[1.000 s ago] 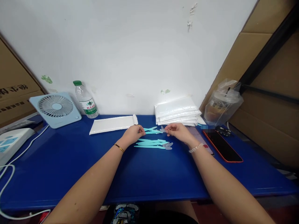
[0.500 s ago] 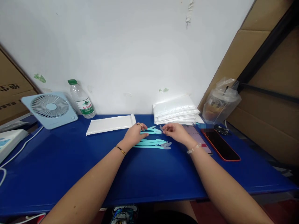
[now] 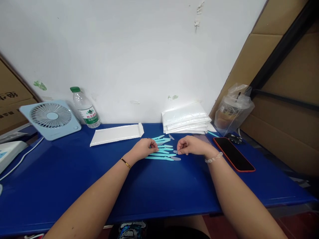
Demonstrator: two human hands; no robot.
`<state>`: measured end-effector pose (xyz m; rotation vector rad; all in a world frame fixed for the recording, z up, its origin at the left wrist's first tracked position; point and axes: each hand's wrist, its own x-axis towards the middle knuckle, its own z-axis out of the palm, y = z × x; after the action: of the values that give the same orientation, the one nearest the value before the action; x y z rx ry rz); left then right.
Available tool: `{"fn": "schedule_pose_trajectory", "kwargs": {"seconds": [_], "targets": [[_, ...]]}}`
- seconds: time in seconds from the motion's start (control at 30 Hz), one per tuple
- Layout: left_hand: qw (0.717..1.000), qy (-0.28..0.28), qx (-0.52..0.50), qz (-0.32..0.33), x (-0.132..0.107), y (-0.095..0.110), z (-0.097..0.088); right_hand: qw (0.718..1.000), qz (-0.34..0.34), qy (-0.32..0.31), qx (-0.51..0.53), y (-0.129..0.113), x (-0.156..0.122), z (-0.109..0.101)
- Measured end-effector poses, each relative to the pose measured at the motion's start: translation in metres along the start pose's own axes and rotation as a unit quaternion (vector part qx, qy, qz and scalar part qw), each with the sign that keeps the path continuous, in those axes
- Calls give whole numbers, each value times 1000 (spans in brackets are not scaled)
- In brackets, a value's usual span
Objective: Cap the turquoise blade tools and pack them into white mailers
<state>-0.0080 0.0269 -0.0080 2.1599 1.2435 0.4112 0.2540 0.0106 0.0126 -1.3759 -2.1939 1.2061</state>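
Observation:
Several turquoise eyebrow razors (image 3: 159, 158) lie side by side on the blue table. My left hand (image 3: 144, 148) is over their left ends, thumb and fingers pinched on one razor's handle. My right hand (image 3: 187, 146) is just right of the razors' tips, with thumb and fingertips pinching a small clear blade cover (image 3: 175, 152). Whether that cover is touching a razor, I cannot tell. Another clear cover (image 3: 171, 136) lies apart behind the razors, and one more (image 3: 175, 158) is at the tip of the nearest razor.
Behind my left hand lies a white padded envelope (image 3: 116, 134). White envelopes (image 3: 185, 119) are stacked by the wall. At right are a red-edged phone (image 3: 234, 155), another phone partly under my hand, and a bagged drink (image 3: 230, 111). A fan (image 3: 52, 116) and bottle (image 3: 87, 111) stand left.
Both hands have come nearer to me, from the farther razors to the middle ones. A clear cover now lies loose at the back, and the razors are spread more evenly.

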Motion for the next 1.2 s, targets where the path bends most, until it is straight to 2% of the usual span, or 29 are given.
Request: {"fn": "schedule_pose_trajectory", "kwargs": {"seconds": [0.1,0.3,0.47,0.63,0.73,0.83,0.93,1.0,1.2], "targets": [[1000,11,-15,-10,0,0,-1,998,-10,29,53,5,3,-2],[999,21,-22,-10,2,-4,-2,997,-11,48,65,9,6,-2],[1000,23,-14,-11,1,-2,-3,996,-19,47,68,0,4,1],[999,29,14,11,0,8,2,996,-29,54,59,-8,8,14],[994,83,68,29,1,11,2,995,-35,91,37,-3,15,19],[981,139,131,25,2,6,-1,986,-32,163,-11,5,21,18],[976,127,179,4,2,-1,-6,970,-34,231,-68,8,22,16],[975,113,193,4,1,-4,-8,962,-42,254,-95,6,20,16],[977,107,184,35,2,-4,-5,962,-79,238,-110,-3,19,24]]}}
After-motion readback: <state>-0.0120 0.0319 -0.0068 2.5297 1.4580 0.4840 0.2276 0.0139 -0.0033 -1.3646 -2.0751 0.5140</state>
